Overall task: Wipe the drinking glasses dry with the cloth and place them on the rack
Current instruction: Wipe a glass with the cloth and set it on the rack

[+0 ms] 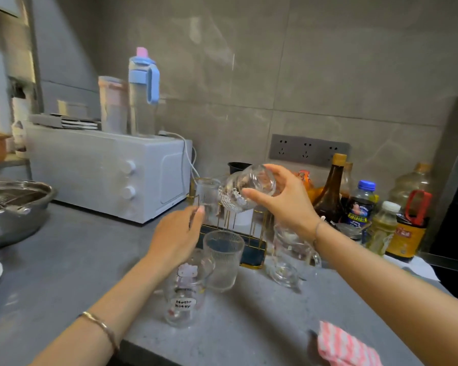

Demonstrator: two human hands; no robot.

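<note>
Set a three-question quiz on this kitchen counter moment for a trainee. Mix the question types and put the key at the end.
1. Multiple choice: what does the right hand hold?
A) the patterned glass
B) the blue bottle
C) the metal bowl

2. True or false: the pink striped cloth lies at the counter edge, and neither hand holds it.

3. Fill in the blank: the Hello Kitty glass stands ____ on the counter, in front of the rack, not on it.

Key: 1 A; 2 true; 3 upright.
</note>
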